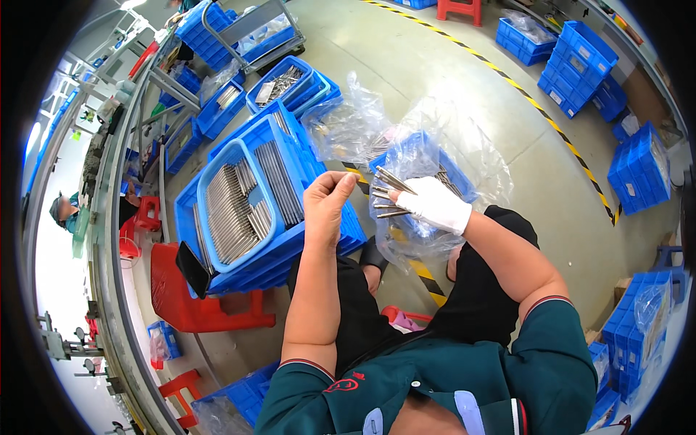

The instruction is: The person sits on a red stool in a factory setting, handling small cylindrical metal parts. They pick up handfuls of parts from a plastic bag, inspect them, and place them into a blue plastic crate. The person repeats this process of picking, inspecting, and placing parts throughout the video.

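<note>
My right hand (435,205), in a white glove, is closed around several slender metal rods (391,190) whose ends fan out to the left. Below and behind it stands a blue crate (458,174) lined with clear plastic, with more metal pieces inside. My bare left hand (328,204) is raised, its fingers curled and the thumb pressed against them; whether anything is between them is hidden. Just left of it, a light-blue tray (274,210) holds rows of metal rods (230,210). That tray rests on a larger blue crate (297,233), where further rods (279,177) lie lined up.
A red stool (174,290) stands beneath the crate at left. Clear plastic sheeting (348,123) spreads around the lined crate. Farther off are a tub of metal parts (283,83), a cart (264,32) and stacked blue crates (576,69). Another person (65,210) is at far left.
</note>
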Demonstrator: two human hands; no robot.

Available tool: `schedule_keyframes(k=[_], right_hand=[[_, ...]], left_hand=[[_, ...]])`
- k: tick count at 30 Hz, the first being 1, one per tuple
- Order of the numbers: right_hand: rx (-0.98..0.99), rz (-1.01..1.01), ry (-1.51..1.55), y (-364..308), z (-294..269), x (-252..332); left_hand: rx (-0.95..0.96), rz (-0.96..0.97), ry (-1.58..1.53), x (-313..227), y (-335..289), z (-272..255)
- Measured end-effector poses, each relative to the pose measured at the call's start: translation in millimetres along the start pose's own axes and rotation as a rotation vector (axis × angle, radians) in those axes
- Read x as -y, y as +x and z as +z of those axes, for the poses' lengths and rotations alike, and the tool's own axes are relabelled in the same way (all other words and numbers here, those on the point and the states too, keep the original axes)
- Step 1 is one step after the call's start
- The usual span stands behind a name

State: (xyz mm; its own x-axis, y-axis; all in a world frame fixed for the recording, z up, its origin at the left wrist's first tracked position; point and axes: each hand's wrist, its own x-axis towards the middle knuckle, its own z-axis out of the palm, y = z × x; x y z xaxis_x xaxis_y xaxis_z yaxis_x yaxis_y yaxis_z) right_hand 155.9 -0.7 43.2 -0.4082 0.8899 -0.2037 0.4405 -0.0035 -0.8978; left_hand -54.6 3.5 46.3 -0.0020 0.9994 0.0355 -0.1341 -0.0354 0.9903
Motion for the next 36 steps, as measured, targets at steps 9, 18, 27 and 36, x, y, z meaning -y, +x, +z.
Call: schedule_keyframes(k=[9,18,27,36], right_hand=[[0.160,0.040,0.127,-7,0,9],[0.180,0.027,0.146,-12,-1,9],[0.170,0.040,0.207,-10,3,4],[0.168,0.039,0.154,-10,-1,8]], left_hand=[[0.194,-0.138,-0.084,8,-2,3],[0.297,-0.171,0.011,-3,-1,-4],[0.258,-0.224,-0.140,6,-1,-1],[0.317,-0.358,-0.368,16,3,-3]])
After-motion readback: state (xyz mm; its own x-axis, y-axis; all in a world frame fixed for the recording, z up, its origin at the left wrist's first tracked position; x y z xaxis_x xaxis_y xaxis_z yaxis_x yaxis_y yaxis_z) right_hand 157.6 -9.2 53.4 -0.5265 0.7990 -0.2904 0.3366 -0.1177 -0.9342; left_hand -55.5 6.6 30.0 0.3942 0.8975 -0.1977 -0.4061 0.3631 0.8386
